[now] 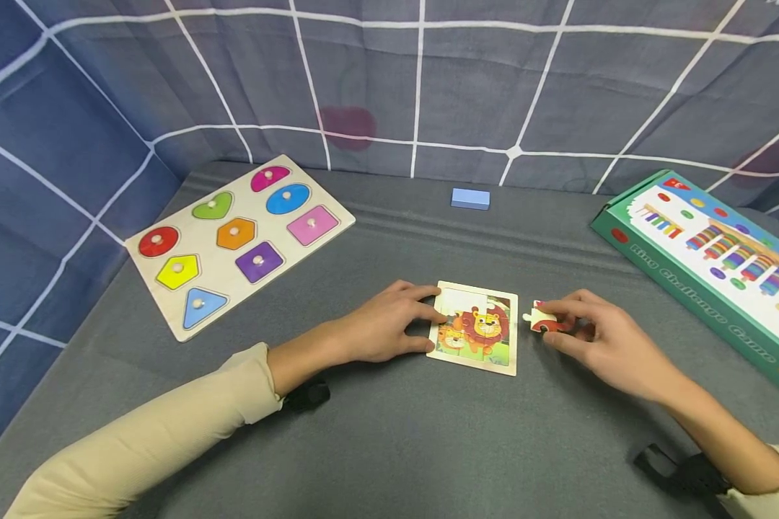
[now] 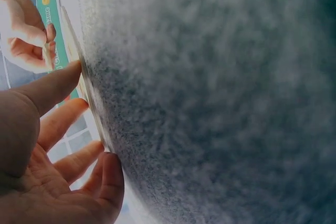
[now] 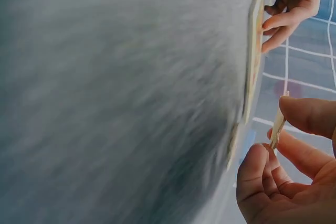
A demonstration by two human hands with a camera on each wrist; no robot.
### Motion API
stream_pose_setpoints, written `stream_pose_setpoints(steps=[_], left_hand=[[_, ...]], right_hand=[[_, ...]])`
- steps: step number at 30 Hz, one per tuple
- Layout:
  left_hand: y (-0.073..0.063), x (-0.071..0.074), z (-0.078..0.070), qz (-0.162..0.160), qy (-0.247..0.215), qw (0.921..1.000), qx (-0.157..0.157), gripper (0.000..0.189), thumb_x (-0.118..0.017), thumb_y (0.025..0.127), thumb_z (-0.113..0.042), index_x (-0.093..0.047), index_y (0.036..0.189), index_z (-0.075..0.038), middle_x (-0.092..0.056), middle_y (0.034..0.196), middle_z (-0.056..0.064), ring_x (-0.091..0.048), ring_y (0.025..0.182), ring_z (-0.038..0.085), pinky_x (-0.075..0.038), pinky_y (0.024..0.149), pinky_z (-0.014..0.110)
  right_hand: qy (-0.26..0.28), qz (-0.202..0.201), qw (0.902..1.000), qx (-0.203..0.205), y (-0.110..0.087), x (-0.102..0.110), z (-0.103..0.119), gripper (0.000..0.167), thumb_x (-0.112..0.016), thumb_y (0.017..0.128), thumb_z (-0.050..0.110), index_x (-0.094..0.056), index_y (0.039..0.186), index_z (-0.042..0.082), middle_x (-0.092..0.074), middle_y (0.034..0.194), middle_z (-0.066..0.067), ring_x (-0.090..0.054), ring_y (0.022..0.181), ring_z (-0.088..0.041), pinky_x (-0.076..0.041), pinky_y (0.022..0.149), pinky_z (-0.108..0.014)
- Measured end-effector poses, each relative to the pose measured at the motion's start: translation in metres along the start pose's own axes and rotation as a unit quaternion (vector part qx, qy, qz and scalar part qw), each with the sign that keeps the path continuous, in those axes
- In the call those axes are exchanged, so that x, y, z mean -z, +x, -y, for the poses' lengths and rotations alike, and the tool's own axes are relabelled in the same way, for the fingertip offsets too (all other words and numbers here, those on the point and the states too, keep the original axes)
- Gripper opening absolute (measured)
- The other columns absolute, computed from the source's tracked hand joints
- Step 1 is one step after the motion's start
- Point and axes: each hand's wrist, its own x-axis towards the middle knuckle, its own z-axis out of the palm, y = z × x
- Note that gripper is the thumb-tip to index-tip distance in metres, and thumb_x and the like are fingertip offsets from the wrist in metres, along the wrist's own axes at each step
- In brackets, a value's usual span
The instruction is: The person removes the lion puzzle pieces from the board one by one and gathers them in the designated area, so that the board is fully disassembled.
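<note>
A small square jigsaw tray [image 1: 472, 366] with a lion picture lies flat, with a pale bare area at its upper left. My left hand [image 1: 386, 328] rests at its left side, thumb and fingertips on the frame and board. To the right of the tray, my right hand [image 1: 613, 349] pinches a jigsaw piece [image 1: 548, 324], coloured red and cream. The right wrist view shows this thin piece [image 3: 278, 124] edge-on between thumb and fingers, raised off the table. A flat wooden edge [image 3: 232, 145] lies on the table beside the tray there.
A wooden shape board [image 1: 227, 267] with knobbed coloured shapes lies at the back left. A blue block [image 1: 470, 199] sits near the back curtain. On the right stands a green game box [image 1: 675, 281]. Grey cloth [image 1: 389, 447] covers the table.
</note>
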Motion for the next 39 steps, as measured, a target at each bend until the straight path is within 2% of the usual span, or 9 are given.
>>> stream_pose_setpoints(steps=[10,18,27,39], left_hand=[[0.002,-0.001,-0.001,-0.005,0.007,0.9999,0.007,0.042,-0.075,0.09,-0.029,-0.067,0.129,-0.018,-0.039,0.153,0.008,-0.038,0.134,0.03,-0.034,0.109,0.044],[0.003,-0.001,0.0,-0.005,0.003,1.0,0.001,0.042,-0.075,0.089,-0.029,-0.067,0.129,-0.017,-0.04,0.153,0.009,-0.039,0.134,0.03,-0.034,0.109,0.044],[0.003,0.0,0.0,-0.004,0.0,1.0,-0.001,0.043,-0.075,0.089,-0.028,-0.067,0.13,-0.016,-0.04,0.153,0.009,-0.039,0.133,0.03,-0.034,0.108,0.044],[0.002,0.001,0.0,-0.005,0.002,1.0,-0.007,0.043,-0.075,0.089,-0.027,-0.066,0.13,-0.015,-0.04,0.153,0.011,-0.04,0.132,0.031,-0.034,0.108,0.044]], right_hand=[[-0.041,-0.032,0.9987,0.001,-0.014,0.011,-0.026,0.034,-0.076,0.084,0.002,-0.068,0.117,0.002,-0.06,0.099,-0.002,-0.051,0.082,-0.003,-0.044,0.066,-0.013],[-0.067,-0.052,0.9964,-0.006,-0.016,0.017,-0.039,0.035,-0.076,0.082,-0.003,-0.068,0.116,-0.004,-0.06,0.099,-0.01,-0.047,0.082,-0.003,-0.04,0.063,-0.014],[-0.093,-0.038,0.9946,-0.025,-0.014,0.018,-0.044,0.034,-0.075,0.085,0.001,-0.067,0.117,-0.004,-0.055,0.095,-0.008,-0.045,0.075,-0.007,-0.037,0.059,-0.023],[-0.118,-0.028,0.9922,-0.026,-0.012,0.015,-0.042,0.036,-0.073,0.086,0.002,-0.065,0.12,-0.005,-0.052,0.097,-0.011,-0.044,0.079,-0.017,-0.034,0.059,-0.027]])
